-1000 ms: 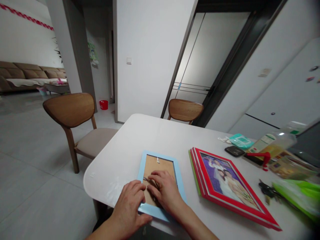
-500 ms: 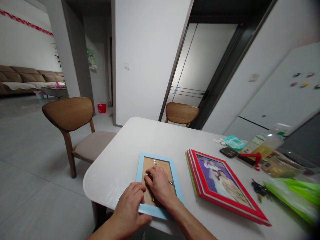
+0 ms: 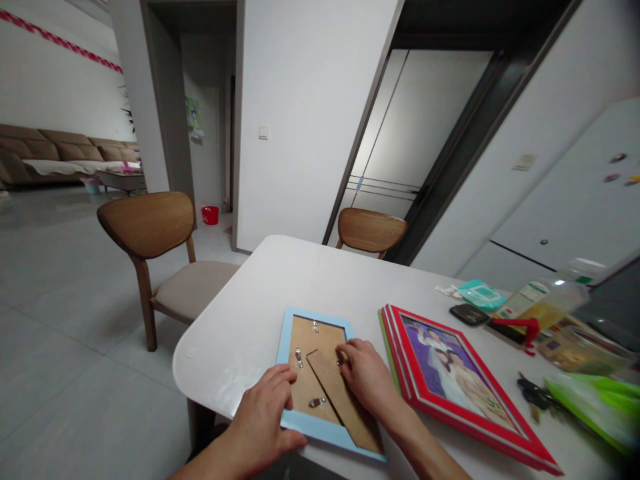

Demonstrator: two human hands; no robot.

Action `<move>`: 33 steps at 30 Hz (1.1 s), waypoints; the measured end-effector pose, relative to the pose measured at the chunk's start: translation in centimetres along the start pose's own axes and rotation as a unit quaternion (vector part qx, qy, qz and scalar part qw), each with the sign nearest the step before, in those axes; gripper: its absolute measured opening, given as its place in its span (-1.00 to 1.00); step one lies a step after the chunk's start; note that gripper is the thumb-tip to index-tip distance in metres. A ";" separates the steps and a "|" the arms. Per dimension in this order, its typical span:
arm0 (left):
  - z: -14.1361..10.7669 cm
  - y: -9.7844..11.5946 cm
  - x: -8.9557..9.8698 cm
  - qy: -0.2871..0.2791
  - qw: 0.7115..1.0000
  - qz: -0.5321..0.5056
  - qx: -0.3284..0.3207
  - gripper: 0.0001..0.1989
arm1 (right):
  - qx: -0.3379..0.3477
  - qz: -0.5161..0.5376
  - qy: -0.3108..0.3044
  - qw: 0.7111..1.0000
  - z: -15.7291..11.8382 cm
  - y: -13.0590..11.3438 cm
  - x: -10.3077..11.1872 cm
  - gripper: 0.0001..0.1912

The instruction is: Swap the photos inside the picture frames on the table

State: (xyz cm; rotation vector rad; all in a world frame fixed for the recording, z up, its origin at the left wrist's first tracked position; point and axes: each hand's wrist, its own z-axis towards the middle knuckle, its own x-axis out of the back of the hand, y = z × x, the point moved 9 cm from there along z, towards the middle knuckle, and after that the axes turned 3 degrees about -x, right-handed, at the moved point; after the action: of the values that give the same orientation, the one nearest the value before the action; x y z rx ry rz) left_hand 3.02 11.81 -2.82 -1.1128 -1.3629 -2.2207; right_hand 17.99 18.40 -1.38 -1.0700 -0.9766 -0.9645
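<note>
A light blue picture frame (image 3: 325,429) lies face down on the white table (image 3: 240,320), its brown backing board (image 3: 300,377) showing. Small metal clips sit along the board's edges: a top clip (image 3: 315,327), a left clip (image 3: 299,358) and a bottom clip (image 3: 317,403). A slanted stand leg (image 3: 345,393) lies flat against the board. My left hand (image 3: 267,407) grips the frame's lower left corner, thumb at the near edge. At the right side, the fingers of my right hand (image 3: 367,373) are closed on the right metal clip (image 3: 341,360), which they partly cover.
Right of the blue frame is a stack of frames, a red one with a photo (image 3: 460,380) on top. Farther right are keys (image 3: 533,393), a green bag (image 3: 595,400), a bottle (image 3: 545,300), a plastic box (image 3: 575,347) and a teal packet (image 3: 480,293). A chair (image 3: 150,227) stands left.
My right hand has moved from the left clip across the board to the right clip, uncovering the stand leg. My left hand keeps its hold at the corner. The view has shifted slightly.
</note>
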 end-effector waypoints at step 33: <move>0.1 0.0 -0.1 -0.021 1.000 -0.002 0.005 -0.68 | -0.057 0.018 0.004 0.998 -0.5 2.0 0.7 -0.68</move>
State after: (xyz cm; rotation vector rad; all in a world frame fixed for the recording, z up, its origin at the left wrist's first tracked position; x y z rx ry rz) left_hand 3.12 11.86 -2.86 -1.1617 -1.3913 -2.2026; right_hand 20.13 18.23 -1.25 -1.1731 -0.9014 -1.0042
